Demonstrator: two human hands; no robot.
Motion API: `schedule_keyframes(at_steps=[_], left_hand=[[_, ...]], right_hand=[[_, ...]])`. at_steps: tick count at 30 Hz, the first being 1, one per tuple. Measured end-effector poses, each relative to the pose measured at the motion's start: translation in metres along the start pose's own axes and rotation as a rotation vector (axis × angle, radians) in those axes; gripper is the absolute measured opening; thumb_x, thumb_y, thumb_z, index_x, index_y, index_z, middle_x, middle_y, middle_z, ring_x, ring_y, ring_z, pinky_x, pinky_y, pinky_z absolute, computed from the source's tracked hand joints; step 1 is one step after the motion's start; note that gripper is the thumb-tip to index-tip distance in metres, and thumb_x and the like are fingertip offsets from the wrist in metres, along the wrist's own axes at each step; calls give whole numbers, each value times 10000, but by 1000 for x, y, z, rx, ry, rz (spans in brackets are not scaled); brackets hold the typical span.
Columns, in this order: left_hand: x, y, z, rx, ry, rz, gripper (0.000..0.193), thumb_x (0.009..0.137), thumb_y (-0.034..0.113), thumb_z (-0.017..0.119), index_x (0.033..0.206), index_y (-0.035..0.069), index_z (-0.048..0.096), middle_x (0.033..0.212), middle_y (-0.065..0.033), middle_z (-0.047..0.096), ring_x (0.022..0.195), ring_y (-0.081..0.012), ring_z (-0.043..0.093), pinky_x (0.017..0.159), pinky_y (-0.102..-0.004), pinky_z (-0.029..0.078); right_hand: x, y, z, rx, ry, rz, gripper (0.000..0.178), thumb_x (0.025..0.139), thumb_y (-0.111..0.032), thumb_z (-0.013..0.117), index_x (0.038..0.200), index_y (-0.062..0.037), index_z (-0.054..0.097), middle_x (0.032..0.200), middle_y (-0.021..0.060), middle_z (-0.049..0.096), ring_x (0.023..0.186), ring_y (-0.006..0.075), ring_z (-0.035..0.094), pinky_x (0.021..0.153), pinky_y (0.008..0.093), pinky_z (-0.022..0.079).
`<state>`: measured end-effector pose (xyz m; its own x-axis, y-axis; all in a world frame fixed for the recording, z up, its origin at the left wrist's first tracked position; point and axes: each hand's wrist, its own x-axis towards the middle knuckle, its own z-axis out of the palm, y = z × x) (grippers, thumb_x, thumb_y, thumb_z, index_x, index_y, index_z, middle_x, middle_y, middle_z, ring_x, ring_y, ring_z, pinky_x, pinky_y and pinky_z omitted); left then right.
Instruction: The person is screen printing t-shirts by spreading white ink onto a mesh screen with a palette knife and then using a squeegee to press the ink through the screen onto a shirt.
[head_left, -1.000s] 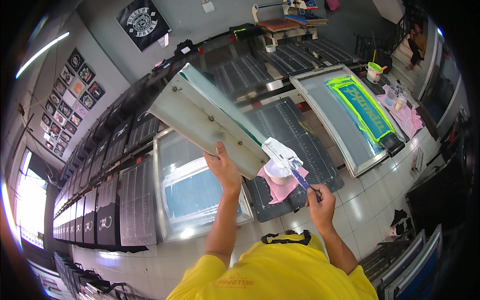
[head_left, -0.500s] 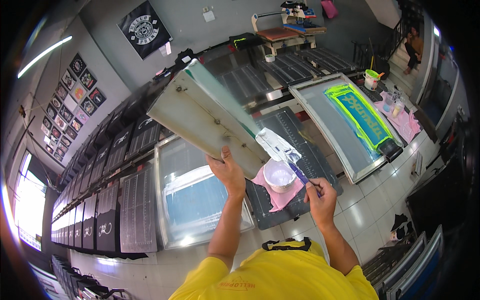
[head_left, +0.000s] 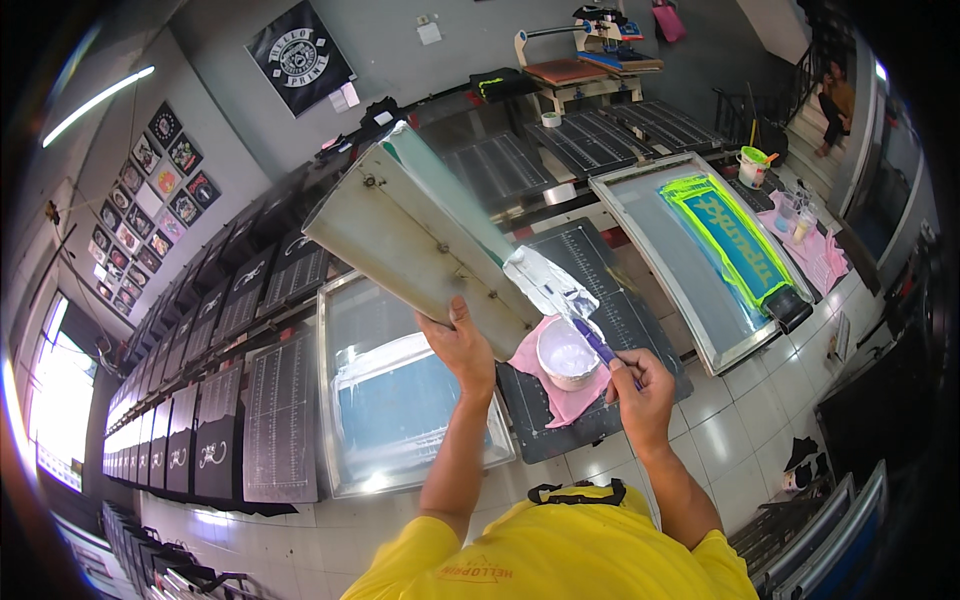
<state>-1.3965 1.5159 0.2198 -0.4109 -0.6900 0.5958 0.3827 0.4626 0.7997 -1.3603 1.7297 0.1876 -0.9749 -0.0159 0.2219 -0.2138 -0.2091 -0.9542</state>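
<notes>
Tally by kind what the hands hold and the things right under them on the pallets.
Squeegee, held up by the left hand: 1
Purple-handled spatula in the right hand: 1
White ink tub: 1
Pink cloth under the tub: 1
Screen frames, one blue-centred, one with yellow-green ink: 2
Total: 6

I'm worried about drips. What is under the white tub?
The white tub sits on a pink cloth, spread on a black gridded board. The cloth part beneath the tub is hidden. The right hand holds a purple-handled tool above it.
</notes>
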Motion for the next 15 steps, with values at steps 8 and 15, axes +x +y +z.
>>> schedule_keyframes(at_steps=[8,15], left_hand=[[-4,-13,0,-58,-8,-47,564,948,382,606,1263,-55,439,1163,-187,539,1068,-260,516,949,-361,395],[-15,-5,5,-16,-25,-4,568,920,391,643,1222,-51,453,1071,-171,559,967,-257,530,891,-359,422]], right_hand=[[10,-11,11,31,-30,-18,76,905,-3,579,928,67,598,677,38,596,561,64,540,512,214,419],[19,-48,17,101,3,-87,83,921,-24,565,942,54,587,642,32,573,516,64,512,471,198,355]])
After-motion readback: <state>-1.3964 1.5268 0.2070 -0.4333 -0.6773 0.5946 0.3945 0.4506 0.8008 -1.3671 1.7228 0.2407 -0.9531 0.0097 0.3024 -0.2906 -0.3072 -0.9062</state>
